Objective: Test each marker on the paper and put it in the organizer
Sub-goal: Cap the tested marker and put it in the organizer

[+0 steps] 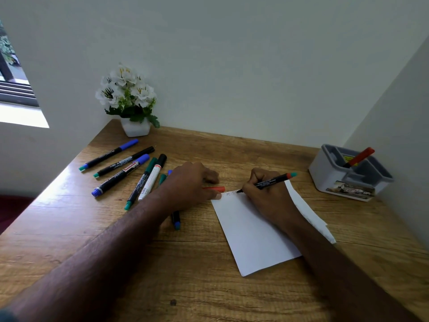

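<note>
Your wooden desk (190,275) carries loose markers (120,175), white paper (253,231), a grey organizer (332,177) and potted flowers (127,98).

A black marker with a red and teal rear end (267,182) lies tilted, its tip touching the top edge of the white paper (253,231), beside faint marks; its red cap (214,189) lies on the wood just off the sheet's top left corner; more capped markers (130,173) are scattered to the left; a red-capped marker (359,157) leans in the grey organizer (336,177) at right.
</note>
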Demonstrator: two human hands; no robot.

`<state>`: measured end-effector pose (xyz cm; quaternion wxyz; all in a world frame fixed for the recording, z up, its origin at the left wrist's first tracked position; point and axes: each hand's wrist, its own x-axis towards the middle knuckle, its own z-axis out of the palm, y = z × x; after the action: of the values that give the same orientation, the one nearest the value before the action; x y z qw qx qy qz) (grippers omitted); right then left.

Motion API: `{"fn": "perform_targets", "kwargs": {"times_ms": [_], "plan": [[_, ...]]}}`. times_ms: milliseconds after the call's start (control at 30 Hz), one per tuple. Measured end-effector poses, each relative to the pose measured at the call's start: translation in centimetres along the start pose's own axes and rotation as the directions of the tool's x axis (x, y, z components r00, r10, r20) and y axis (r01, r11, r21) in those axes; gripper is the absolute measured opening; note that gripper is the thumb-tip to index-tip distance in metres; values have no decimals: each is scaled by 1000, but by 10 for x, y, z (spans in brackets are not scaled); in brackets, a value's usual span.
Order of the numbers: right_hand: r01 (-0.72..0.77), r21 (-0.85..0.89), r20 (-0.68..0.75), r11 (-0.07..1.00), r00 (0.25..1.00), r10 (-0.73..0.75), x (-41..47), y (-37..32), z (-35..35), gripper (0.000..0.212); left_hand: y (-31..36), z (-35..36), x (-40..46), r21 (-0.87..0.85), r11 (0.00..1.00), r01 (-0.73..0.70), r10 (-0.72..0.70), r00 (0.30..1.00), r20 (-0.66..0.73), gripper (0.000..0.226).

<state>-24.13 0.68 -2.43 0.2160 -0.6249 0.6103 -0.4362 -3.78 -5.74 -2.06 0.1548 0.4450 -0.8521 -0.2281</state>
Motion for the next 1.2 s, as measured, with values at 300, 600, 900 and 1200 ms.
{"fn": "perform_targets", "kwargs": {"times_ms": [300, 600, 900, 1200], "plan": [[23, -1, -19, 1000, 1000, -23, 1, 2, 1, 36, 4, -2, -1, 12, 1000, -5, 5, 1000, 10, 52], [20, 36, -23, 999, 1000, -20, 1, 4, 0, 31, 4, -2, -1, 13, 1000, -10, 9, 1000, 13, 52], [20, 23, -34, 1000, 999, -19, 1, 5, 0, 37, 2, -1, 0, 16, 1000, -16, 16, 1000, 7, 50], [45, 13, 3, 999, 999, -45, 0, 5, -1, 36, 2, 0, 1, 34, 999, -12, 11, 1000, 9, 52]]}}
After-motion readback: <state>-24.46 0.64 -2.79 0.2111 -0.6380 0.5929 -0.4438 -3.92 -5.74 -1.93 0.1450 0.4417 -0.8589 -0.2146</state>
